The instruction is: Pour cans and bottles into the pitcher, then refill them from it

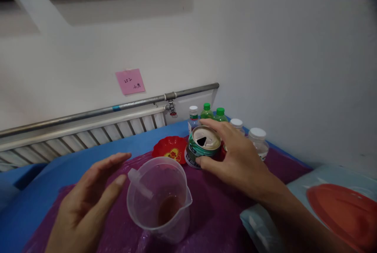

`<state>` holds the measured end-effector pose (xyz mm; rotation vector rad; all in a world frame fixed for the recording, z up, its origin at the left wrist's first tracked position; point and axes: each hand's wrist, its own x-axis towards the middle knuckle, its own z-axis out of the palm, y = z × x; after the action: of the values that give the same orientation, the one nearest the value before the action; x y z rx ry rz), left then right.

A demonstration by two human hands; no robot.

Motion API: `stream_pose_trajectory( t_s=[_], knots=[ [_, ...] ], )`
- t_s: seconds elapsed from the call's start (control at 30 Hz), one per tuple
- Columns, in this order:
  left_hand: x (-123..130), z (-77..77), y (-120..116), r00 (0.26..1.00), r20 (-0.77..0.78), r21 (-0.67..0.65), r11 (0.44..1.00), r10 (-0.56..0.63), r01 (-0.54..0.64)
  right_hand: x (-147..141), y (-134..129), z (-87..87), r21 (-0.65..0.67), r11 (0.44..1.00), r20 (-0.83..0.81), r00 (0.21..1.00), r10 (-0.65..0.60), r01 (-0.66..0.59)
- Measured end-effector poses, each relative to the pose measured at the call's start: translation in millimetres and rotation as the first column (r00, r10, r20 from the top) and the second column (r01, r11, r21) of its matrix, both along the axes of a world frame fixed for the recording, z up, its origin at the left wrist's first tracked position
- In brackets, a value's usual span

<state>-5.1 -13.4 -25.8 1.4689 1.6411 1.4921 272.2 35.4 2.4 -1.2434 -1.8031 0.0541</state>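
My right hand (238,158) is around a green drink can (203,149), thumb on its near side and fingers at its far rim. The can stands upright with a dark opening in its top. Just left of a clear plastic measuring jug (159,194), my left hand (88,202) is held with thumb and fingers apart, nothing between them. A little reddish-brown liquid (169,209) lies at the jug's bottom. The jug's handle faces my left hand and its spout points right. Behind the jug is a red scalloped dish (167,145) with a yellow design.
Green-capped bottles (220,113), a white-capped bottle (193,115) and white-lidded jars (257,139) stand behind the can. Purple plastic (118,221) covers part of the blue tabletop (97,154). A radiator (118,131) and pipe (132,105) run along the wall; a light-blue bag (300,190) lies right.
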Motion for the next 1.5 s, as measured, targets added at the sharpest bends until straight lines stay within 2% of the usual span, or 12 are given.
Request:
stream_pose_trajectory(
  t_s=[0.2,0.33,0.5,0.63,0.8,0.97,1.07,1.17,1.3,1.4,1.5],
  knots=[
    [35.3,-3.0,-2.4,0.97,-0.19,0.056,0.985,-0.152,0.165,-9.0,-14.8,0.6,0.067,0.991,-0.284,0.95,0.127,-0.112],
    [51.8,4.1,-2.4,0.923,-0.36,0.173,0.963,-0.133,0.206,-21.9,-24.0,-1.4,0.116,0.971,-0.36,0.903,0.236,-0.208],
    [53.7,9.9,-5.7,0.894,-0.415,0.203,0.94,-0.171,0.273,-36.6,-29.6,-10.1,0.166,0.919,-0.39,0.832,0.395,-0.358],
    [56.4,6.9,-5.0,0.91,-0.365,0.186,0.943,-0.196,0.278,-44.9,-29.9,-12.0,0.164,0.893,-0.385,0.807,0.448,-0.418],
    [51.3,7.6,-5.5,0.971,-0.112,0.122,0.967,-0.212,0.225,-48.4,-31.0,-4.8,0.182,0.89,-0.297,0.839,0.455,-0.418],
    [27.4,11.8,-5.3,0.994,0.005,0.09,0.99,-0.106,0.105,-39.7,-24.5,-8.9,0.148,0.922,-0.136,0.916,0.378,-0.358],
    [14.5,14.0,-1.7,0.996,0.064,0.081,0.995,-0.057,0.052,-34.2,-17.3,-15.9,0.13,0.922,-0.032,0.928,0.37,-0.364],
    [6.8,17.1,2.8,0.998,0.059,0.074,0.997,-0.014,0.009,-30.5,-12.0,-21.4,0.096,0.914,0.031,0.919,0.394,-0.395],
    [1.0,18.9,8.6,0.999,0.04,0.021,0.999,-0.032,0.031,-26.2,-7.7,-25.1,0.081,0.917,0.053,0.92,0.388,-0.391],
    [-2.7,15.8,12.1,0.998,-0.018,0.007,0.998,-0.054,0.054,-24.0,-6.0,-25.4,0.067,0.926,0.025,0.928,0.371,-0.372],
    [-3.9,11.6,13.4,0.99,-0.119,0.062,0.994,-0.08,0.087,-24.4,-6.8,-25.1,-0.004,0.903,-0.044,0.902,0.429,-0.43]
  ],
)
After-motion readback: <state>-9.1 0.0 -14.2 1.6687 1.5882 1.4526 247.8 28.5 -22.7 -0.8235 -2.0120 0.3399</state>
